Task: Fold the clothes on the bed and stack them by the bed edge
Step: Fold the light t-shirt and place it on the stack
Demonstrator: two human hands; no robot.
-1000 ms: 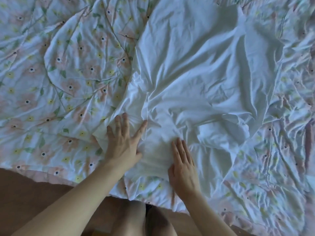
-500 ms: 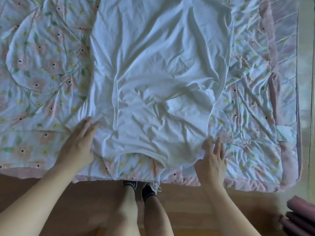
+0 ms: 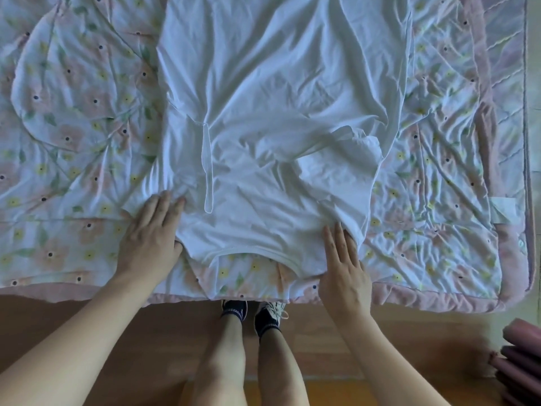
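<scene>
Head view showed left hand and right hand flat, fingers straight, pressing the white T-shirt at lower centre on the floral bed; no readable writing.

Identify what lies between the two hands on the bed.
In the head view, the white T-shirt's neckline end spans between left hand and right hand.

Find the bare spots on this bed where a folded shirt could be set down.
Free: the quilt left of the white shirt, and the strip between the shirt and the pink border on the right. Crowded: the near edge, where the left hand and right hand press the shirt.
</scene>
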